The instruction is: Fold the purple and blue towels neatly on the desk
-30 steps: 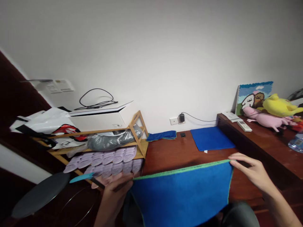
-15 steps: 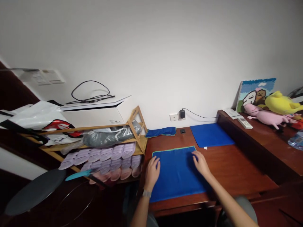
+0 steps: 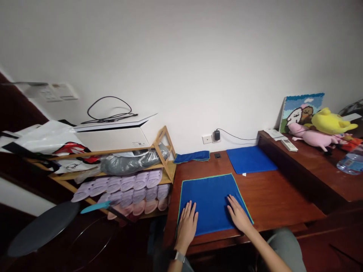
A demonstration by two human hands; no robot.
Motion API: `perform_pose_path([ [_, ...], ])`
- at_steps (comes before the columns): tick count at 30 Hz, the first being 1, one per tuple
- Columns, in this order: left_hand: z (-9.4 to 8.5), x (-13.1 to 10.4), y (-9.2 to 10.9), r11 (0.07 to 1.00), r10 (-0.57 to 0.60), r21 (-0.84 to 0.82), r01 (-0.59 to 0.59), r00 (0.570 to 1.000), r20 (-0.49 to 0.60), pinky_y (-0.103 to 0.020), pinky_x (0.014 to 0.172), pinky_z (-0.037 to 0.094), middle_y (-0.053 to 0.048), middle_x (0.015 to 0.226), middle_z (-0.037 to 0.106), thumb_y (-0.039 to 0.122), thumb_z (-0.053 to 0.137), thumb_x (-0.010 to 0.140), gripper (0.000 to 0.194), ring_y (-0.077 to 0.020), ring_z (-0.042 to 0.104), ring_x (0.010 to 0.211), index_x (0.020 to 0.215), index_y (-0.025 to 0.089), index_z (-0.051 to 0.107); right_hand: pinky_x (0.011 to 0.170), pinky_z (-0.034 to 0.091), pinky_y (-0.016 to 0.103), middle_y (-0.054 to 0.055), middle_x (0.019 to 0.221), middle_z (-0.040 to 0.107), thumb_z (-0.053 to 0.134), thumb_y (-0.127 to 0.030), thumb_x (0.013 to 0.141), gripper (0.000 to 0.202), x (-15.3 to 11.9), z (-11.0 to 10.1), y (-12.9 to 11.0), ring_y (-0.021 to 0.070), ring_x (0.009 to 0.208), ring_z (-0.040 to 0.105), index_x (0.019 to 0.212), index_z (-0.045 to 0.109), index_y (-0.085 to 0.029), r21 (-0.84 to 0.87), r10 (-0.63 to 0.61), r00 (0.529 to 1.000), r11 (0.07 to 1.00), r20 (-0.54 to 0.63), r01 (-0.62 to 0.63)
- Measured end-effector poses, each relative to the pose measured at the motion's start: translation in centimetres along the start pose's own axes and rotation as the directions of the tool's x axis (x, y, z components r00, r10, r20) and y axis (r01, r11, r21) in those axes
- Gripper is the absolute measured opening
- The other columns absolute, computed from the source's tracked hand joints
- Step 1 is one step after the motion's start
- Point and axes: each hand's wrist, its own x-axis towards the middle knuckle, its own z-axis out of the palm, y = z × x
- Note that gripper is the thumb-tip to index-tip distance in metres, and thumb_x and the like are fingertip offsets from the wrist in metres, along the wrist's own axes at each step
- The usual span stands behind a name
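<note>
A blue cloth with green edging (image 3: 210, 200) lies spread flat near the desk's front edge. My left hand (image 3: 187, 223) rests on its lower left part, fingers stretched out. On the right part of the same cloth lies my right hand (image 3: 238, 214), its fingers also extended. Neither hand grips anything. Behind, against the wall, is a folded blue cloth (image 3: 192, 156). Another blue cloth (image 3: 251, 159) lies flat at the back right of the desk, a small white tag at its front edge.
The brown desk (image 3: 272, 196) meets a raised ledge at right with a remote (image 3: 289, 145), plush toys (image 3: 314, 138), a picture and a bottle (image 3: 350, 163). At left stands a wooden rack (image 3: 167, 166) with slippers and a white box. A black charger (image 3: 217, 135) is in the wall.
Both hands have moved down the cloth toward the desk's front edge, uncovering its upper corners. The cloth's right edge now lies visible and straight. The view has shifted slightly.
</note>
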Motion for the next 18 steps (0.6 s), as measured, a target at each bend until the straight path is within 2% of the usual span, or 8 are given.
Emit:
perform_pose_path([
  [3, 1.8, 1.1, 2.6, 0.832, -0.160, -0.538, 0.138, 0.987, 0.006, -0.051, 0.128, 0.028, -0.004, 0.163, 0.047, 0.050, 0.052, 0.100, 0.048, -0.0272, 0.038, 0.153, 0.144, 0.032, 0.061, 0.126, 0.030, 0.053, 0.007, 0.155, 0.054, 0.055, -0.067, 0.092, 0.066, 1.4, 1.5, -1.8, 0.0284, 0.149, 0.044, 0.143, 0.063, -0.025, 0.505, 0.130, 0.991, 0.855, 0.015, -0.120],
  [5, 2.8, 2.0, 3.8, 0.480, -0.305, -0.840, 0.253, 0.946, 0.110, -0.049, 0.124, 0.036, -0.008, 0.159, 0.052, 0.048, 0.052, 0.099, 0.046, -0.0283, 0.046, 0.148, 0.139, 0.029, 0.064, 0.123, 0.036, 0.054, 0.009, 0.149, 0.061, 0.060, -0.068, 0.086, 0.064, 2.2, 2.8, -2.4, 0.0303, 0.144, 0.050, 0.132, 0.069, -0.025, 0.779, 0.210, 0.975, 0.597, 0.079, -0.191],
  [8, 2.8, 2.8, 3.6, -0.062, -0.468, -0.954, 0.292, 0.836, 0.287, -0.047, 0.119, 0.044, -0.016, 0.154, 0.056, 0.044, 0.047, 0.099, 0.046, -0.0284, 0.056, 0.140, 0.137, 0.022, 0.063, 0.121, 0.040, 0.052, 0.010, 0.138, 0.069, 0.066, -0.065, 0.081, 0.054, 2.5, 3.7, -1.6, 0.0308, 0.138, 0.056, 0.115, 0.075, -0.024, 0.938, 0.318, 0.939, 0.267, 0.129, -0.220],
  [10, 1.6, 2.4, 1.9, -0.231, -0.524, -0.938, 0.260, 0.779, 0.345, -0.044, 0.116, 0.048, -0.019, 0.150, 0.059, 0.042, 0.047, 0.099, 0.045, -0.0275, 0.059, 0.137, 0.136, 0.020, 0.062, 0.120, 0.041, 0.051, 0.011, 0.131, 0.073, 0.067, -0.062, 0.080, 0.047, 2.3, 3.0, 0.0, 0.0297, 0.136, 0.058, 0.108, 0.074, -0.024, 0.965, 0.391, 0.913, 0.178, 0.113, -0.195],
  [12, 0.1, 1.4, -0.5, -0.263, -0.557, -0.938, 0.224, 0.759, 0.338, -0.043, 0.114, 0.050, -0.019, 0.147, 0.061, 0.042, 0.048, 0.099, 0.044, -0.0268, 0.059, 0.136, 0.134, 0.020, 0.062, 0.119, 0.044, 0.048, 0.011, 0.129, 0.073, 0.065, -0.061, 0.082, 0.045, 2.1, 1.3, 1.9, 0.0290, 0.136, 0.059, 0.107, 0.072, -0.024, 0.971, 0.446, 0.894, 0.186, 0.052, -0.149],
  [14, -1.3, 0.1, -2.7, -0.190, -0.602, -0.963, 0.192, 0.752, 0.269, -0.043, 0.115, 0.049, -0.017, 0.144, 0.064, 0.040, 0.048, 0.098, 0.042, -0.0260, 0.060, 0.136, 0.132, 0.022, 0.064, 0.118, 0.045, 0.046, 0.014, 0.131, 0.072, 0.063, -0.063, 0.083, 0.048, 2.1, -0.7, 3.5, 0.0297, 0.136, 0.059, 0.107, 0.072, -0.023, 0.957, 0.484, 0.875, 0.265, -0.025, -0.119],
  [16, -2.2, -0.8, -4.1, -0.013, -0.646, -0.985, 0.170, 0.751, 0.138, -0.045, 0.117, 0.047, -0.014, 0.144, 0.065, 0.039, 0.048, 0.097, 0.041, -0.0256, 0.059, 0.137, 0.130, 0.024, 0.066, 0.118, 0.045, 0.045, 0.015, 0.135, 0.070, 0.062, -0.066, 0.082, 0.055, 2.0, -2.3, 4.3, 0.0310, 0.137, 0.058, 0.110, 0.073, -0.021, 0.938, 0.502, 0.862, 0.329, -0.074, -0.111],
  [18, -2.3, -1.2, -3.8, 0.273, -0.625, -0.944, 0.185, 0.780, -0.028, -0.046, 0.119, 0.044, -0.011, 0.145, 0.064, 0.042, 0.051, 0.096, 0.041, -0.0264, 0.056, 0.139, 0.130, 0.026, 0.067, 0.121, 0.040, 0.048, 0.013, 0.141, 0.066, 0.065, -0.068, 0.080, 0.062, 1.9, -2.6, 3.9, 0.0321, 0.140, 0.054, 0.117, 0.074, -0.020, 0.907, 0.495, 0.861, 0.405, -0.114, -0.113],
])
